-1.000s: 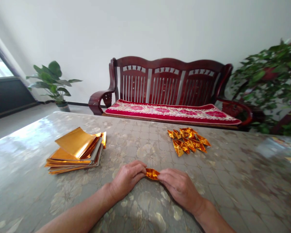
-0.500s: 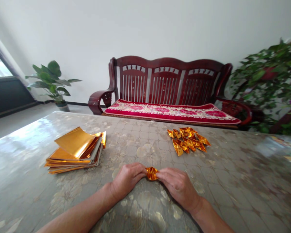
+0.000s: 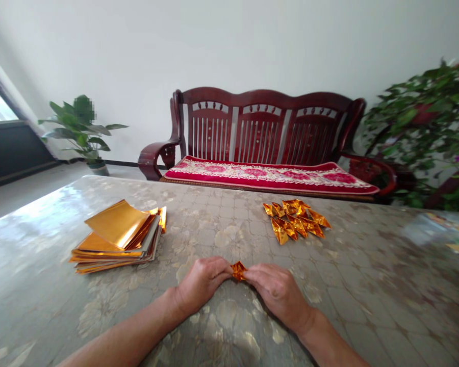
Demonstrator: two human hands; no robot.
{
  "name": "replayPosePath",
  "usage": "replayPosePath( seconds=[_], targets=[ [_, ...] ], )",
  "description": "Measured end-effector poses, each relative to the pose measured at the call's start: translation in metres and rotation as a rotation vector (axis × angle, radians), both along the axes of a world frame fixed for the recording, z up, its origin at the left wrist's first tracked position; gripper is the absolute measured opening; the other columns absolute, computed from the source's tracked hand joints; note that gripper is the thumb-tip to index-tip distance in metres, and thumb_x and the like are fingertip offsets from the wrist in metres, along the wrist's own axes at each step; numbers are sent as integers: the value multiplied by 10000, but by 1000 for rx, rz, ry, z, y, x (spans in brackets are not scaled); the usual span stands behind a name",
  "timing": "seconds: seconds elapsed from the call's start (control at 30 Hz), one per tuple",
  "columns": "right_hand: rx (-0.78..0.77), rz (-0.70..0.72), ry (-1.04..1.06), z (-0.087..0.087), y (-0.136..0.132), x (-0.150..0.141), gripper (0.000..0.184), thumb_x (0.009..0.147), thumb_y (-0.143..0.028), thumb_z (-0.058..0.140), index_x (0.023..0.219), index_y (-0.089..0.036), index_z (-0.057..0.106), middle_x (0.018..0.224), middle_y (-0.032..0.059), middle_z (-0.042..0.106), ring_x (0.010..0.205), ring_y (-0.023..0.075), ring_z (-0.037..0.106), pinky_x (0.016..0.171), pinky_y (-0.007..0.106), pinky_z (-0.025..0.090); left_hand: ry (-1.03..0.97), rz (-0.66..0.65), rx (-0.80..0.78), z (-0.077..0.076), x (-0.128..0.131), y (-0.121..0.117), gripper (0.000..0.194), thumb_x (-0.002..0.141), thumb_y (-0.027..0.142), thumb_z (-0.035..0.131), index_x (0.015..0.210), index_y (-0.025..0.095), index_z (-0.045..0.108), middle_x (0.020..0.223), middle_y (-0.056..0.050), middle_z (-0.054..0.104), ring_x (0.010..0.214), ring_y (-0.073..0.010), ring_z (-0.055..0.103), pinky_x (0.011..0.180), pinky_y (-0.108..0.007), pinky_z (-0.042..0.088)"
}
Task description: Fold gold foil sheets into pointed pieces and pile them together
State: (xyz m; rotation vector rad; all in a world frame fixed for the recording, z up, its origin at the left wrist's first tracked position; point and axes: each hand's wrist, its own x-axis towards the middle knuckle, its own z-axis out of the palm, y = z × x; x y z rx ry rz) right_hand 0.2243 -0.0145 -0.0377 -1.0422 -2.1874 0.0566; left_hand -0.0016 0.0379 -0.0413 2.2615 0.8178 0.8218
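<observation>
Between my two hands is a small folded gold foil paper ingot (image 3: 238, 271), its middle showing and its ends hidden by fingers. My left hand (image 3: 205, 281) pinches its left end. The right end is gripped in the closed fingers of my right hand (image 3: 278, 288). Beyond my right hand lies a cluster of several folded gold ingots (image 3: 296, 221) with pointed ends. To the left, past my left forearm, sits an uneven stack of gold foil paper sheets (image 3: 118, 229), some showing grey backs.
A patterned cover lies over the table (image 3: 229, 234). At the right edge is a clear plastic bag (image 3: 436, 229). Behind the table stands a dark red wooden bench (image 3: 258, 127) with a floral red cushion (image 3: 271, 176). Potted plants (image 3: 78, 132) flank it.
The ingot between my hands looks narrower and more peaked in the middle. My right fingers have come slightly closer to my left ones. The stack and cluster lie as before.
</observation>
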Motion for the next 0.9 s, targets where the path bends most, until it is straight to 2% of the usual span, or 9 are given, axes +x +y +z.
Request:
replayPosePath(
  seconds=[0.23, 0.5, 0.73, 0.9],
  targets=[
    [28, -56, 10, -2, 1, 2, 203, 972, -211, 538, 1082, -229, 708, 932, 39, 757, 823, 157, 714, 754, 267, 580, -38, 20, -1, -1, 2, 0, 183, 964, 245, 539, 883, 223, 701, 866, -2, 743, 779, -126, 691, 737, -193, 525],
    [12, -49, 44, -1, 0, 5, 172, 959, -209, 568, 1043, -231, 717, 928, 28, 763, 811, 158, 720, 739, 266, 583, -70, 44, -12, -3, 0, 1, 141, 937, 209, 577, 882, 228, 705, 875, 12, 749, 797, -121, 700, 748, -189, 525],
    [66, -71, 27, -5, 0, 6, 270, 959, -188, 558, 1204, -252, 650, 941, 24, 768, 798, 154, 721, 730, 269, 573, -56, 46, -30, -6, 0, 2, 151, 949, 245, 565, 891, 231, 704, 861, 6, 744, 786, -127, 690, 735, -205, 521],
    [92, -98, 19, -4, 0, 6, 244, 955, -175, 561, 1167, -244, 660, 810, 11, 743, 689, 151, 689, 650, 267, 539, -40, 47, -4, -6, -4, 1, 169, 960, 238, 549, 891, 236, 703, 845, 8, 744, 767, -121, 692, 709, -186, 500]
  ],
)
